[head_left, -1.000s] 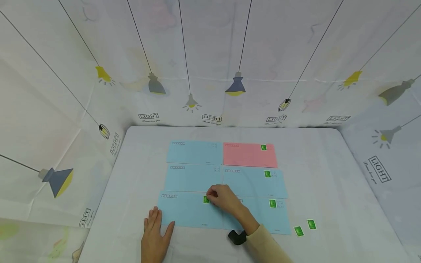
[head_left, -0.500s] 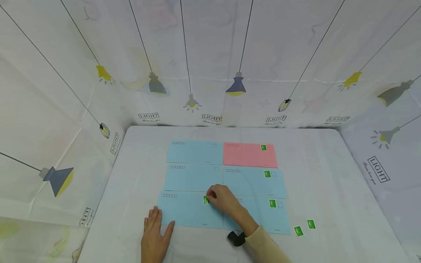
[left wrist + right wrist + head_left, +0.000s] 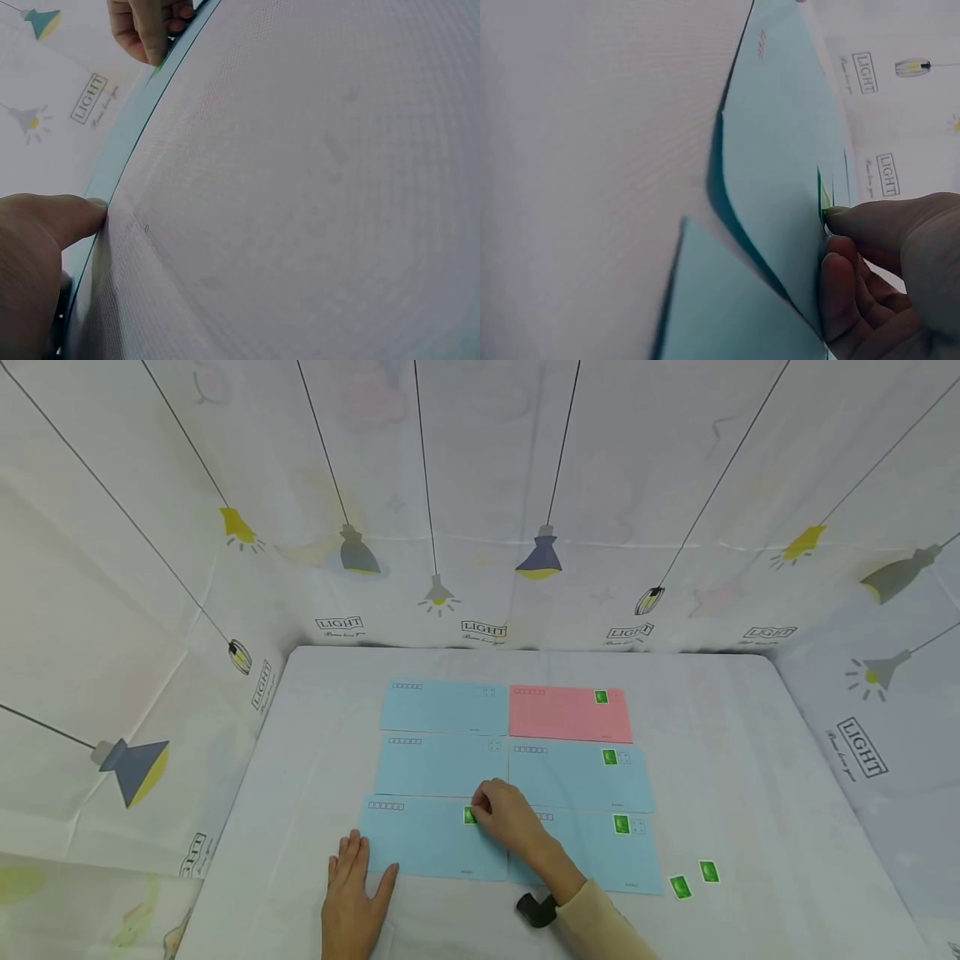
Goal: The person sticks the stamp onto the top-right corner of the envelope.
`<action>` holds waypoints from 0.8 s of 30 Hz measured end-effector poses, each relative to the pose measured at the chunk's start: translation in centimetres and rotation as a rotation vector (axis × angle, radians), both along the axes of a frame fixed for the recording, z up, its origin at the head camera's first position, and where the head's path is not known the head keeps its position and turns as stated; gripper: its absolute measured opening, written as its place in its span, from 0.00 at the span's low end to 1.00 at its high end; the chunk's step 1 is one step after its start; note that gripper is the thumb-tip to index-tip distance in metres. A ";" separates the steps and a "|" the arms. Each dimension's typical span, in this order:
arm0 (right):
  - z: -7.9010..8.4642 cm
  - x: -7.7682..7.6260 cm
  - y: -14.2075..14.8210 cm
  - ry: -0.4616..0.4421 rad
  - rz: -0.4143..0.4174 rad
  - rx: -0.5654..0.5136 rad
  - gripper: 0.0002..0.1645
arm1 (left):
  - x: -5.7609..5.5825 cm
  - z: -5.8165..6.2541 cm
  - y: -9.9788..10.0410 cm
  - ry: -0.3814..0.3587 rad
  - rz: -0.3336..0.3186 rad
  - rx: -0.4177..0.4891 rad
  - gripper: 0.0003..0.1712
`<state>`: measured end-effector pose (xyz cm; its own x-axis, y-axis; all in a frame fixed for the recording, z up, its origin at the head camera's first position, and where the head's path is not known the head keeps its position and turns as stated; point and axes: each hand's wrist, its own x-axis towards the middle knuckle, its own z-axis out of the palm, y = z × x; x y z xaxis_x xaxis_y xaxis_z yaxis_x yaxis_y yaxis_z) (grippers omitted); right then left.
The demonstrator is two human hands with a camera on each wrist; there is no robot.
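With thumb and forefinger, my right hand pinches a green stamp at the upper right corner of the near-left blue envelope. In the right wrist view the stamp shows at the tips of thumb and forefinger, tilted against the envelope; whether its lower edge sticks cannot be told. My left hand lies flat with fingers spread at that envelope's lower left corner. Its thumb rests on the envelope's edge in the left wrist view.
Two loose green stamps lie on the white table at right. A pink envelope and more blue envelopes form two columns; the right column's three each bear a green stamp. A black wrist-worn device sits beside my right cuff.
My right forearm and cuff have shifted very slightly left and down. Both hands otherwise hold their places, and the stamp stays at the same corner.
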<state>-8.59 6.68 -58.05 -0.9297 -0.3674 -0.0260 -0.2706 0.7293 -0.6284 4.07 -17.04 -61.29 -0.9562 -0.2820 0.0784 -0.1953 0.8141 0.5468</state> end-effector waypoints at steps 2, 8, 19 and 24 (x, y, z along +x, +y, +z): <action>0.0 0.1 0.0 0.007 -0.005 -0.001 0.02 | 0.0 0.0 0.0 0.007 -0.001 -0.007 0.43; -0.1 0.2 0.0 0.031 -0.003 0.000 0.03 | 0.1 0.0 0.0 0.017 -0.005 -0.011 0.43; -0.1 0.2 0.2 0.039 0.017 -0.013 0.03 | 0.0 -0.1 0.0 -0.012 -0.001 0.007 0.43; 0.2 0.2 0.5 0.029 0.030 -0.046 0.03 | 0.0 0.1 -0.1 -0.044 0.001 0.019 0.44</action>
<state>-8.39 7.21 -57.82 -0.9183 -0.3954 0.0181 -0.3103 0.6908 -0.6531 4.04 -17.10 -61.22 -0.9584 -0.2838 0.0307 -0.2203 0.8036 0.5529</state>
